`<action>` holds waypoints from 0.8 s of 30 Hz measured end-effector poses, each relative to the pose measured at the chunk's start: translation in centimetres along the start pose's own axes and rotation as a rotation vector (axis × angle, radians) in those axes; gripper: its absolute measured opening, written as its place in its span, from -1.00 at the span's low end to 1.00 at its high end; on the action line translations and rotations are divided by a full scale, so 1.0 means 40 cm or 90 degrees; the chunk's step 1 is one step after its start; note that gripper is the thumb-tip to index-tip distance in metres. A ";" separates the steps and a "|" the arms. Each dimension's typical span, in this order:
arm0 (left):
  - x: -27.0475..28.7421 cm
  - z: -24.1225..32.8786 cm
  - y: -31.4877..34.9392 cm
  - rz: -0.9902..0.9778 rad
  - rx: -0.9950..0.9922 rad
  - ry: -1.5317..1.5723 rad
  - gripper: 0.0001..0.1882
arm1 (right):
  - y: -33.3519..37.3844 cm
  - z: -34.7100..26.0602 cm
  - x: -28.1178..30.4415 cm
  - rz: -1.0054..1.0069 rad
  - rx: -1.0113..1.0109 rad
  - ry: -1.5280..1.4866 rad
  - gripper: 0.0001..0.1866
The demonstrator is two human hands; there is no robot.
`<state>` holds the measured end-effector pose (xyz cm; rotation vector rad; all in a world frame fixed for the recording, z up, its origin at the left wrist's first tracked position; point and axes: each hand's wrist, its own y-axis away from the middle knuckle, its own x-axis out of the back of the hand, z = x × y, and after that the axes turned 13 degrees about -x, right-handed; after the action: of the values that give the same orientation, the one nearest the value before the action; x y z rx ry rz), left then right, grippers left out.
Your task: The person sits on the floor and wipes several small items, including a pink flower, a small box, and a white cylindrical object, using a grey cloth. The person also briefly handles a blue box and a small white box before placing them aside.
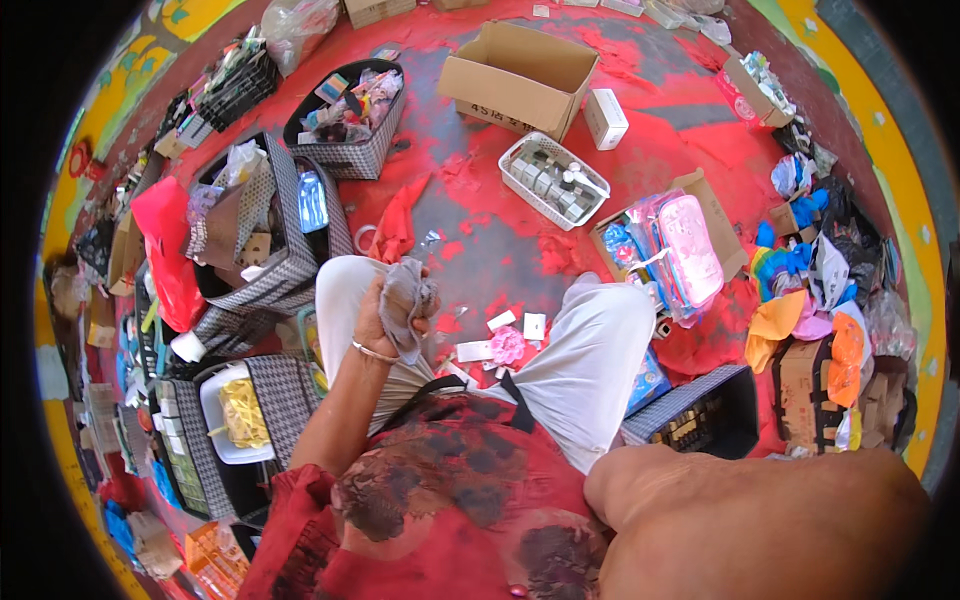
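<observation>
My left hand (371, 318) is closed around a crumpled grey cloth (406, 300), held above my left knee. A bracelet circles that wrist. My bent right arm (740, 510) fills the lower right corner, and its hand lies outside the picture. Between my legs, a pink ruffled flower-like piece (508, 345) rests on the floor. Small white boxes lie around it, among them one white box (535, 326) and a longer white box (474, 351).
Ahead stand an open cardboard box (515, 85), a white basket of small items (553, 182) and pink pouches (685, 250). Checkered bins (285, 270) crowd my left, with a white tray of yellow strips (218, 405). A checkered bin (735, 395) stands right.
</observation>
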<state>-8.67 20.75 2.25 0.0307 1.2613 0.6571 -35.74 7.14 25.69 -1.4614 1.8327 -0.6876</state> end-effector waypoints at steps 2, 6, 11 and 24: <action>0.002 -0.002 -0.004 -0.042 -0.008 -0.003 -0.55 | -0.004 -0.002 0.000 -0.008 0.004 -0.006 -0.85; 0.021 0.004 -0.006 -0.025 -0.018 -0.016 -0.52 | -0.021 -0.015 -0.005 -0.005 -0.021 -0.045 -0.84; 0.054 0.004 -0.015 -0.089 0.019 0.065 -0.52 | -0.066 -0.030 -0.030 -0.016 -0.025 -0.174 -0.84; -0.012 -0.002 0.005 -0.126 0.020 0.020 -0.53 | -0.172 -0.023 -0.136 0.260 0.007 0.255 -0.34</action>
<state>-8.91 20.66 2.70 -0.0775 1.2858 0.4683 -31.52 10.87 32.47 -0.9375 2.3352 -0.8173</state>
